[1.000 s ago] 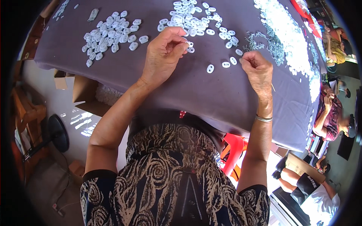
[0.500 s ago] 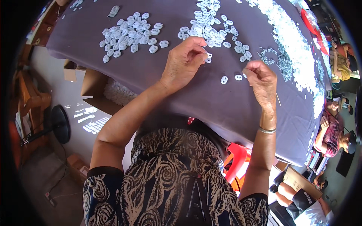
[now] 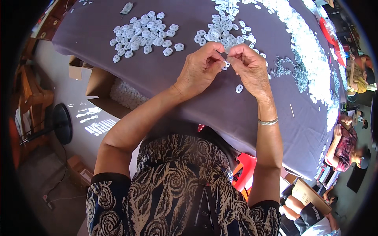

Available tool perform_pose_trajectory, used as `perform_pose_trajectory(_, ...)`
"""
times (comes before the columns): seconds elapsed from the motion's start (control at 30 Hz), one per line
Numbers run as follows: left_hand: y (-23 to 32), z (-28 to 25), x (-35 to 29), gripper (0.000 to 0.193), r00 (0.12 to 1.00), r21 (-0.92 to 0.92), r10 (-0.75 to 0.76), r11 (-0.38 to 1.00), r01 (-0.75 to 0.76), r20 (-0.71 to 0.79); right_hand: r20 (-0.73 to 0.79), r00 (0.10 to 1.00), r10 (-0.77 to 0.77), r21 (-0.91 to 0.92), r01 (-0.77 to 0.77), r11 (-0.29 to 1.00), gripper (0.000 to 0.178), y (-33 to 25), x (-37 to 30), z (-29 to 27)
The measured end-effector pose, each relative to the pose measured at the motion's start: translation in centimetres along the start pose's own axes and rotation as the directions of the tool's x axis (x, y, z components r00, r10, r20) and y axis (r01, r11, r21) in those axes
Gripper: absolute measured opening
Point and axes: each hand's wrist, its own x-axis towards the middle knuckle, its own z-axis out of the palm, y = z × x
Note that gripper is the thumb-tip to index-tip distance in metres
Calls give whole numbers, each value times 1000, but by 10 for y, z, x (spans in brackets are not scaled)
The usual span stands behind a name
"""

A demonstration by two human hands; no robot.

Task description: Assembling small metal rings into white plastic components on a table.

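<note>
My left hand [image 3: 201, 67] is closed in a pinch on a small white plastic piece with two holes [image 3: 225, 65], above the dark cloth. Right beside it, my right hand [image 3: 250, 67] has thumb and forefinger pressed together, its fingertips close to that piece. Whatever those fingertips hold is too small and covered to make out. A loose white oval piece with two holes [image 3: 239, 88] lies on the cloth just below my hands. Beyond my fingers spreads a heap of like pieces [image 3: 224, 33], and another heap [image 3: 141, 34] sits to the left.
Small metal parts [image 3: 300, 72] lie at the right beside a long bank of white pieces [image 3: 315, 59]. A thin stick [image 3: 292, 111] rests on the dark tablecloth [image 3: 212, 106]. Below the table's left edge stands an open carton [image 3: 94, 84] of white pieces. Other people sit at the far right.
My right hand has moved left from the loose pieces to meet my left hand. My left hand keeps its pinch on the white piece. The whole view has shifted slightly.
</note>
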Motion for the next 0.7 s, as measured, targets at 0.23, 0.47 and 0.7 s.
perform_pose_trajectory(0.23, 2, 0, 0, 28, 1000, 12, -12, 1000, 12, -1, 3, 1000, 16, -30, -16, 999, 9, -2, -2, -1)
perform_pose_trajectory(0.47, 0, 2, 0, 27, 999, 37, 25, 999, -24, -37, 13, 1000, -3, -121, 4, 993, 12, 3, -2, -1)
perform_pose_trajectory(0.7, -1, 3, -3, 22, 998, 29, 1, 1000, 1, -68, -6, 1000, -26, -139, 25, 990, 11, 1, -4, 4)
